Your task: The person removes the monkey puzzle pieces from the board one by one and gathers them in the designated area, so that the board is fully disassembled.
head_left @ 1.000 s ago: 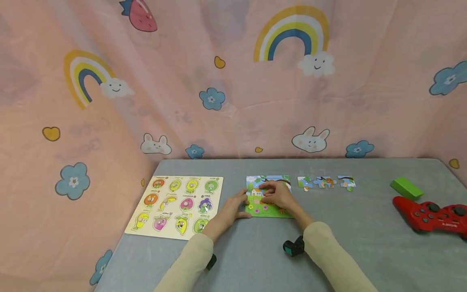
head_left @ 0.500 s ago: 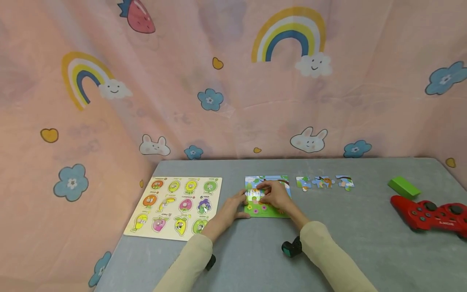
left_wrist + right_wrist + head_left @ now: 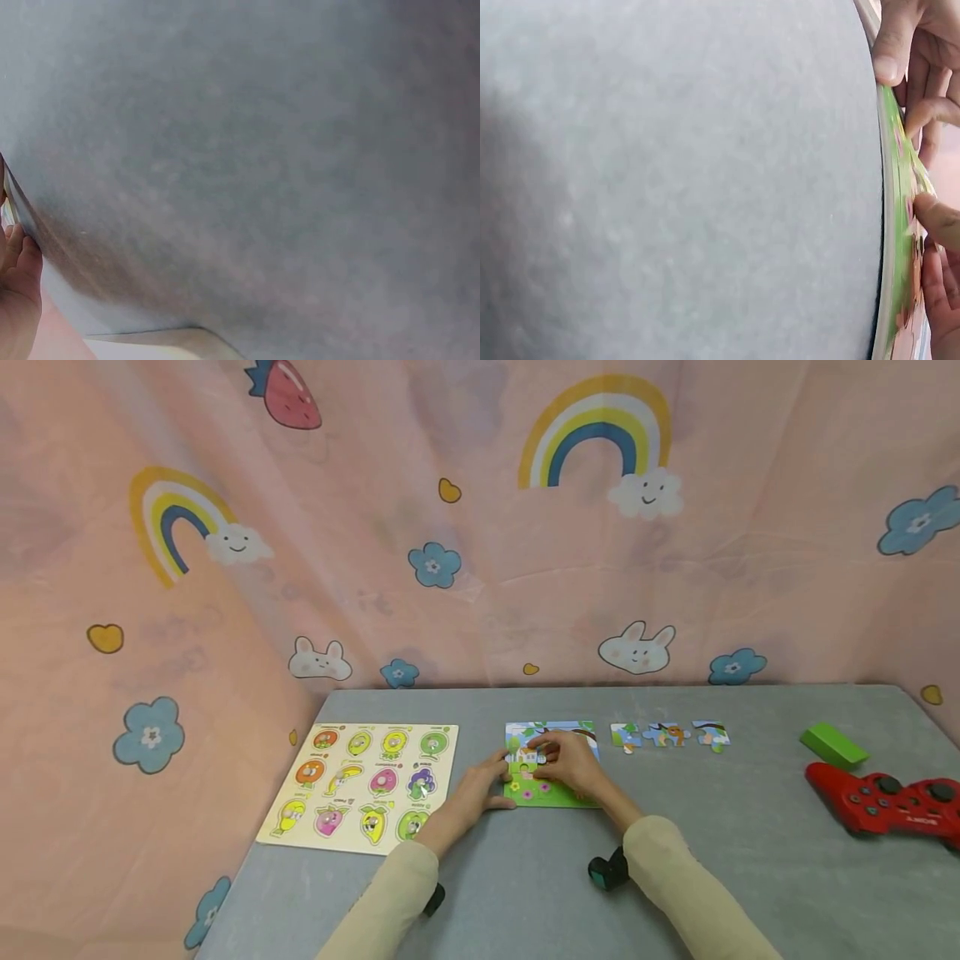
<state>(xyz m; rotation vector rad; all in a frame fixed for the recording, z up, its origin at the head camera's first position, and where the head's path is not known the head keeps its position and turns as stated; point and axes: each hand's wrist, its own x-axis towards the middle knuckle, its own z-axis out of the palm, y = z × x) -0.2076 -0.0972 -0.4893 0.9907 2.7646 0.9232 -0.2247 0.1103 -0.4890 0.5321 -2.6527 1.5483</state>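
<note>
A small jigsaw board [image 3: 558, 797] with a green meadow and blue sky lies on the grey table. My right hand [image 3: 576, 767] pinches a jigsaw piece [image 3: 527, 756] showing a house, over the left half of that board. In the right wrist view the piece [image 3: 922, 178] looks tilted above the board's surface. At the board's left side my left hand [image 3: 468, 795] rests with its thumb [image 3: 887, 67] at the near edge and a finger touching near the piece. Part of the picture is hidden beneath the right hand. The left wrist view shows mostly bare tabletop.
Several loose jigsaw pieces [image 3: 666, 734] lie in a row right of the board. A fruit peg-style board [image 3: 354, 839] lies to the left. Farther right are a green block [image 3: 835, 746] and a red game controller [image 3: 885, 806]. A pink patterned curtain [image 3: 495, 610] hangs behind the table.
The right fingers and the house piece shift only slightly over the board. The left hand stays at the board's left side, and the loose pieces stay where they were.
</note>
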